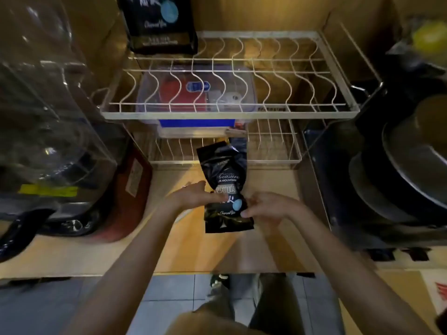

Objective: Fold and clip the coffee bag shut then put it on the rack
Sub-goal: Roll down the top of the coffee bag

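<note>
Just below the middle of the frame the black coffee bag stands on the wooden table in front of the wire rack, its top crumpled and not yet folded or clipped. The left hand and right hand pinch its lower half from either side, each grip pressed onto the foil. The bag looks light, soft and slick, so the slack top is likely the place to flatten and fold.
</note>
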Action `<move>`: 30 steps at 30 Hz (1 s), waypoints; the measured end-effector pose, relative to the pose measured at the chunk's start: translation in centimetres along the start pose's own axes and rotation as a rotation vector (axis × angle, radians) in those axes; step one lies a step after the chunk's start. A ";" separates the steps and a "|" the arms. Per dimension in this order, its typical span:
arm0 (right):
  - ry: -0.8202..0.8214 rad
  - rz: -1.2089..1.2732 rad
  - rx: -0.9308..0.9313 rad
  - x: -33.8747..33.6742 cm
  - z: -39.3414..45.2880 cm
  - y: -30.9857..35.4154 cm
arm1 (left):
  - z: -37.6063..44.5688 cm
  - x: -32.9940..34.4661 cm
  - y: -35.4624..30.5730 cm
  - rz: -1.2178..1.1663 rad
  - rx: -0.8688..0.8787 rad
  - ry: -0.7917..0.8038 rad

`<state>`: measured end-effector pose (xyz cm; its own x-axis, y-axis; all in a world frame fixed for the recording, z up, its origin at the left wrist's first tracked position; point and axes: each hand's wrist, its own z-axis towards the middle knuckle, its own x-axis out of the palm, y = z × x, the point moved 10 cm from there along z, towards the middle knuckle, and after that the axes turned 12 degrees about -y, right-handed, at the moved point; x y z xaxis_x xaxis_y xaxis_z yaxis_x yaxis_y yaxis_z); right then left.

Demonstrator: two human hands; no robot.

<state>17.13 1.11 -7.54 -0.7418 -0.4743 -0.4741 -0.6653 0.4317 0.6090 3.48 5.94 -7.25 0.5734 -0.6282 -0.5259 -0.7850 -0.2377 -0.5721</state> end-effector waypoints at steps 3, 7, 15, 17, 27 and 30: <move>-0.090 0.128 0.028 0.8 1.5 -2.0 | 0.3 0.9 -0.2 -0.269 0.053 -0.077; -0.144 0.392 0.060 2.0 2.8 -4.2 | 1.3 1.8 0.8 -0.488 0.065 -0.176; -0.280 0.589 -0.031 2.0 2.5 -4.3 | 1.9 2.8 1.8 -0.689 0.027 -0.217; -0.326 0.604 -0.052 1.8 2.5 -4.4 | 2.0 2.9 1.7 -0.697 0.035 -0.223; -0.579 0.609 -0.231 0.1 0.9 -3.6 | -0.3 0.4 -0.3 -0.482 0.348 -0.365; -0.725 0.561 -0.260 -0.5 0.6 -3.3 | -1.1 0.3 -0.6 -0.471 0.405 -0.399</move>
<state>19.64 0.37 -9.73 -0.8771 0.3790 -0.2951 -0.2215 0.2261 0.9486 3.86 5.09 -6.33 0.9305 -0.1916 -0.3121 -0.3310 -0.0753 -0.9406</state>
